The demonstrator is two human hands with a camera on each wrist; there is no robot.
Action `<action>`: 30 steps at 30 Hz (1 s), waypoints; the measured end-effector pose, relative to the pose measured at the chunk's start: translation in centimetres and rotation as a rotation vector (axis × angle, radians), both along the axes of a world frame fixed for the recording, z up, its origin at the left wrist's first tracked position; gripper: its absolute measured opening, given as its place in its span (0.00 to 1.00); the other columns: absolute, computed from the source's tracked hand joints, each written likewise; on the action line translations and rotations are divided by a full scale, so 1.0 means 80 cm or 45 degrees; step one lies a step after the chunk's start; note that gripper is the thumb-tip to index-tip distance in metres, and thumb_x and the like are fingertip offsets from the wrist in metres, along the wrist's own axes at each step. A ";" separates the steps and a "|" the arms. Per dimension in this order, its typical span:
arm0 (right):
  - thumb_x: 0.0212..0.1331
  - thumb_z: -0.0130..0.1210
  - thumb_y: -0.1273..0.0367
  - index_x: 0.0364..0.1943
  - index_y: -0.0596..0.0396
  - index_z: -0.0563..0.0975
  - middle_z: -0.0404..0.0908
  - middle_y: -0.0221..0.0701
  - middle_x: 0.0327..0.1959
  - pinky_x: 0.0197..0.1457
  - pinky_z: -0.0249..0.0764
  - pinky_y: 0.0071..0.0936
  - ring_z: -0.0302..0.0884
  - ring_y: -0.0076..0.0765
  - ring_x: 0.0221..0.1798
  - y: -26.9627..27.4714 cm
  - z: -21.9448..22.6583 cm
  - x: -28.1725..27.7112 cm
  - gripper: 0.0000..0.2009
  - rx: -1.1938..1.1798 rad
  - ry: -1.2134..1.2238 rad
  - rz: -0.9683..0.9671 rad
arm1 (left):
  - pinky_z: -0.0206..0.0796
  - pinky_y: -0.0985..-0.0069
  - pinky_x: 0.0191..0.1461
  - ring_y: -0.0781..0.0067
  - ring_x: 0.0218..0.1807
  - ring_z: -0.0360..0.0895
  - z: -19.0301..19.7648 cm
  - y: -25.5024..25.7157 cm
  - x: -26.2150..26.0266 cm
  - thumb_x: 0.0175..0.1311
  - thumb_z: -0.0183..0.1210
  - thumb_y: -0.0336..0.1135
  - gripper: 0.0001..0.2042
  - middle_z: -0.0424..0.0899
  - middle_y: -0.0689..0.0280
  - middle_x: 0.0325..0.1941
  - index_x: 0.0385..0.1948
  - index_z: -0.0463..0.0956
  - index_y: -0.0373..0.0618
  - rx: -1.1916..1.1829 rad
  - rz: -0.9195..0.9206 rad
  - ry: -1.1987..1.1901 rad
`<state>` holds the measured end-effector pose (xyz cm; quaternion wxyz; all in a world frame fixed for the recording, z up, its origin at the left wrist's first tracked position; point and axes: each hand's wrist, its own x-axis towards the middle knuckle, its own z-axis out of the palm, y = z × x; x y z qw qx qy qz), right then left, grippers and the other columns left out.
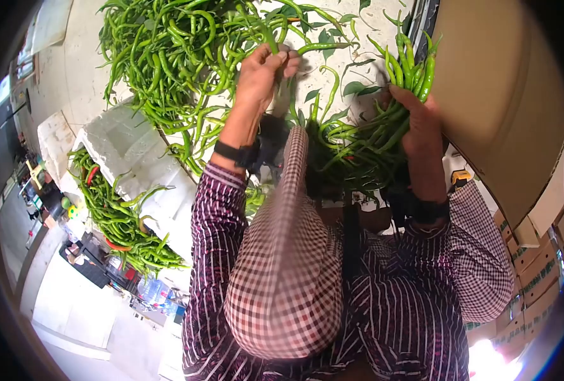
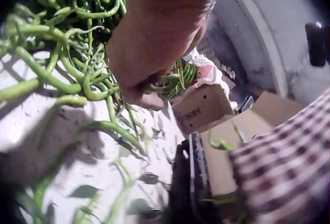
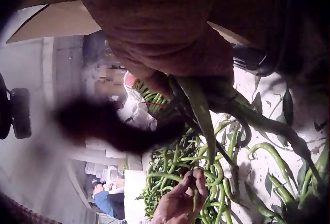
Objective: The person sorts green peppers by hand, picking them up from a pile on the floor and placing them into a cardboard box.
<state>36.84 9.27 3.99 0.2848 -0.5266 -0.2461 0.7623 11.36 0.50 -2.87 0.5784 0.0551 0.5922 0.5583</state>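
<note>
My left hand (image 1: 266, 73) is over the pile's near edge, pinching a green chili pepper (image 1: 270, 39) between thumb and fingers. In the right wrist view that same left hand (image 3: 180, 201) shows with the pepper at its fingertips. At the right, my right hand (image 1: 418, 120) grips a bunch of long green chili peppers (image 1: 415, 71), their ends poking out past the thumb. A large heap of green chili peppers (image 1: 161, 57) covers the back left of the white table (image 1: 221, 101). More peppers (image 1: 352, 149) lie below and between the hands.
Loose leaves (image 1: 355, 87) are scattered on the table. To the right stands a large cardboard sheet (image 1: 498, 95). A plastic-covered box (image 1: 129, 140) and another group of peppers (image 1: 114, 216) are at the left. A person in blue (image 3: 108, 202) is in the background.
</note>
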 end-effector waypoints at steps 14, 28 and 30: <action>0.52 0.59 0.78 0.46 0.61 0.73 0.78 0.30 0.37 0.39 0.75 0.22 0.77 0.25 0.34 -0.005 -0.004 0.001 0.15 0.008 -0.031 -0.037 | 0.70 0.69 0.35 0.66 0.28 0.76 -0.061 0.011 0.018 0.55 0.60 0.35 0.11 0.77 0.62 0.26 0.36 0.74 0.39 -0.124 -0.403 0.799; 0.51 0.60 0.76 0.45 0.61 0.71 0.78 0.31 0.32 0.36 0.75 0.23 0.78 0.27 0.31 -0.001 -0.001 0.007 0.16 0.088 -0.143 0.046 | 0.67 0.71 0.52 0.65 0.45 0.77 -0.019 -0.027 0.069 0.57 0.61 0.43 0.21 0.81 0.57 0.39 0.46 0.76 0.37 -0.120 -0.656 0.907; 0.50 0.61 0.74 0.43 0.61 0.73 0.79 0.31 0.30 0.36 0.75 0.22 0.78 0.26 0.31 -0.002 0.006 -0.001 0.16 0.083 -0.147 0.026 | 0.66 0.79 0.47 0.74 0.41 0.75 -0.004 -0.040 0.020 0.59 0.58 0.39 0.21 0.81 0.63 0.40 0.51 0.73 0.36 -0.191 -0.545 0.609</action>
